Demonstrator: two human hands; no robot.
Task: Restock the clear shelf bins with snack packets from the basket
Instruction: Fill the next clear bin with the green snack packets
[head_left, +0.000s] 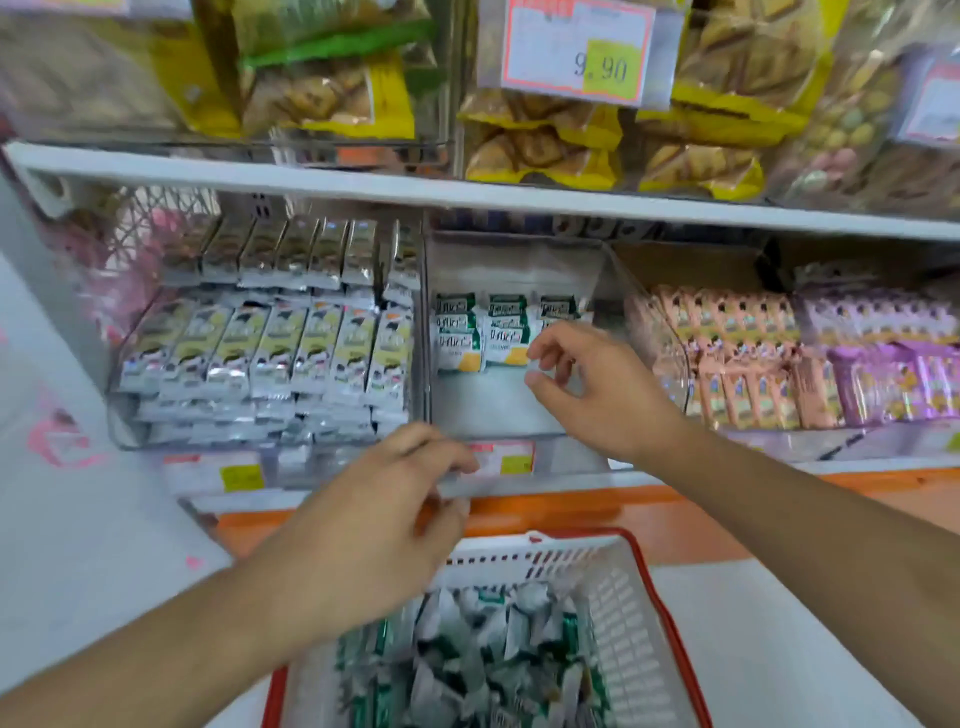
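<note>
**Mid-restock: middle bin only part filled**

Right hand (582, 374) inside clear bin (498, 415), fingers loosely curled beside green-white packets (483, 332) at the back; can't tell if pinching one. Left hand (410, 499) at bin's front lip, fingers bent, apparently gripping it. Basket (639, 613) below, full of matching packets. Probably squaring up back rows; next: grab more from basket w/ free hand, fill bare front. Price tag (576, 49) above reads "9.90". Packet brand script illegible.
</note>
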